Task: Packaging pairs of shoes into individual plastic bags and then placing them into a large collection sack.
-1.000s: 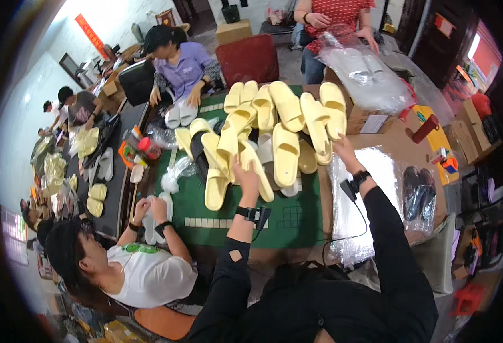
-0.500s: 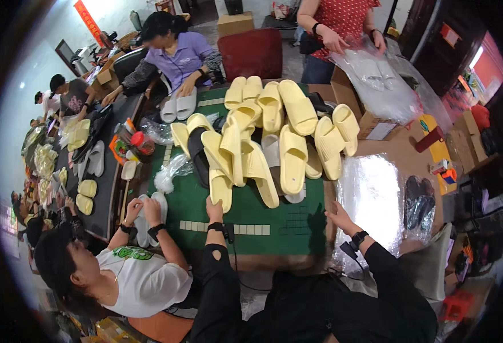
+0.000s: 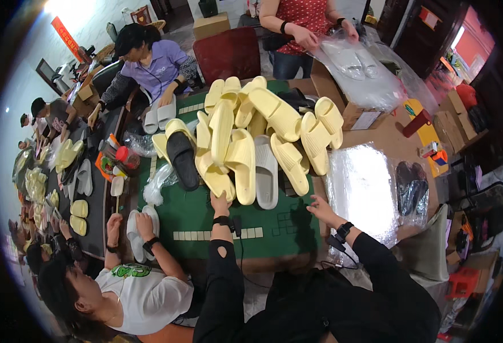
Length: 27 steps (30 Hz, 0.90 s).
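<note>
A heap of pale yellow slide slippers (image 3: pixel 241 160) lies on the green tabletop (image 3: pixel 177 220). My left hand (image 3: pixel 221 204) is at its front edge, fingers closed on the near end of a yellow slipper (image 3: pixel 214 177). To the right, my right hand (image 3: pixel 324 210) has its fingers apart and holds nothing. It is nearest to a tilted yellow slipper (image 3: pixel 290 164) and a clear plastic sheet pile (image 3: pixel 361 186). A grey slipper (image 3: pixel 267 174) shows its whole sole side in the heap's front. Left of it lies a black slipper (image 3: pixel 181 160).
A person in white (image 3: pixel 143 297) sits at my left, hands by light grey slippers (image 3: pixel 143 234). Across the table sits a person in purple (image 3: pixel 151 68); another in red (image 3: pixel 297 34) handles bagged slippers over a cardboard box (image 3: pixel 363 117). Wrapped dark slippers (image 3: pixel 412 188) lie at right.
Yellow slippers at the heap's right front have shifted and tilted, uncovering the grey slipper. My left hand stays at the front edge. The whole view has swung slightly.
</note>
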### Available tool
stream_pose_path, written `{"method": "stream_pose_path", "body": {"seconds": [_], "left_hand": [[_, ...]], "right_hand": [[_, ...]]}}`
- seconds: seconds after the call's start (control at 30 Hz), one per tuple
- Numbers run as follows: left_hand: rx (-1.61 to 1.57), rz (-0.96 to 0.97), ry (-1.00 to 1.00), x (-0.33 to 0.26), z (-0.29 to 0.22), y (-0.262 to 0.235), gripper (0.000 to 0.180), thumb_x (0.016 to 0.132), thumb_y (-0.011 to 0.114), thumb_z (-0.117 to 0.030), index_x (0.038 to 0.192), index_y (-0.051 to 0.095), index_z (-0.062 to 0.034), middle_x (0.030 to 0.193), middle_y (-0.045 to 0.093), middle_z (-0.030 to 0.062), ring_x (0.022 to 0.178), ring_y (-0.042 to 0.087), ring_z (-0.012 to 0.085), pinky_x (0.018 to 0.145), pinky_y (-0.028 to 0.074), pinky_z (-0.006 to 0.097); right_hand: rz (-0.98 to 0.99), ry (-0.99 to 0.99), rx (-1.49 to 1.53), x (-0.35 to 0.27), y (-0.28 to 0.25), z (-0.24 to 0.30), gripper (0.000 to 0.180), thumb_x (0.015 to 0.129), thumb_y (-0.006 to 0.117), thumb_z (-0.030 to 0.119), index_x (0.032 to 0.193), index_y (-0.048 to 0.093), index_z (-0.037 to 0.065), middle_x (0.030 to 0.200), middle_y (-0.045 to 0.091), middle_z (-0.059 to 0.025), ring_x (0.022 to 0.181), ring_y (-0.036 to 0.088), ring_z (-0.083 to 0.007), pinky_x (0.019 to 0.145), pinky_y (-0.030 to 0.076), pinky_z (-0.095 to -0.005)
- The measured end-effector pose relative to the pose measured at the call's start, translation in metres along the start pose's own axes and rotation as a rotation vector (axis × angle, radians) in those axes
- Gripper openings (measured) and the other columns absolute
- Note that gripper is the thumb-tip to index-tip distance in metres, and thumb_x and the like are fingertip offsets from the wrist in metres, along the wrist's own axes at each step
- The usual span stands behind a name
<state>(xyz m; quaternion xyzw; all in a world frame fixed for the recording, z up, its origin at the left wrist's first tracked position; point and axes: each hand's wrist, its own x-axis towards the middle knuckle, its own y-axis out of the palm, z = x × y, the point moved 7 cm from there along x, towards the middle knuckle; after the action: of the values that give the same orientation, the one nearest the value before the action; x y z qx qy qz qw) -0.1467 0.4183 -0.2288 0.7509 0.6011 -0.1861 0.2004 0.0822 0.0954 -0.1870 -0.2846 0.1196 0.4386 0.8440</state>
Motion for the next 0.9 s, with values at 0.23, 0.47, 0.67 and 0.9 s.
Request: {"method": "stream_pose_path", "body": {"seconds": [0.23,0.47,0.67,0.9], "left_hand": [[0.521,-0.187,0.227,-0.018,0.002,-0.02,0.069,0.078,0.054,-0.007,0.135,0.016,0.0018,0.123,0.038,0.0268,0.109,0.043,0.0363,0.09,0.038,0.039],[0.8,-0.043,0.769,-0.182,0.051,0.005,0.052,0.071,0.056,0.0,0.118,0.034,0.0062,0.115,0.036,0.0282,0.106,0.036,0.0417,0.093,0.028,0.047],[0.902,0.737,0.406,-0.286,0.125,0.031,0.031,0.077,0.054,-0.009,0.108,0.051,-0.0041,0.111,0.049,0.0164,0.106,0.044,0.0328,0.09,0.036,0.04],[1.044,1.023,0.697,-0.338,0.131,0.122,0.029,0.082,0.048,-0.011,0.108,0.049,-0.0013,0.107,0.049,0.0185,0.101,0.046,0.034,0.086,0.038,0.041]], "right_hand": [[-0.52,-0.283,0.321,0.045,-0.072,0.07,0.042,0.085,0.052,0.02,0.122,0.04,0.003,0.103,0.054,-0.0107,0.093,0.052,-0.0206,0.083,0.04,-0.0305],[-0.239,-0.002,1.166,0.188,-0.138,0.053,0.06,0.086,0.042,0.049,0.133,0.022,0.018,0.112,0.049,-0.0106,0.104,0.048,-0.0255,0.077,0.045,-0.0422],[0.06,0.0,1.647,0.155,-0.099,0.128,0.049,0.089,0.042,0.042,0.123,0.041,0.006,0.12,0.047,-0.012,0.109,0.047,-0.0277,0.094,0.038,-0.0413],[0.438,-0.428,1.673,0.011,-0.152,0.199,0.043,0.09,0.044,0.037,0.12,0.042,0.007,0.119,0.049,-0.0117,0.109,0.048,-0.0253,0.095,0.038,-0.0385]]}}
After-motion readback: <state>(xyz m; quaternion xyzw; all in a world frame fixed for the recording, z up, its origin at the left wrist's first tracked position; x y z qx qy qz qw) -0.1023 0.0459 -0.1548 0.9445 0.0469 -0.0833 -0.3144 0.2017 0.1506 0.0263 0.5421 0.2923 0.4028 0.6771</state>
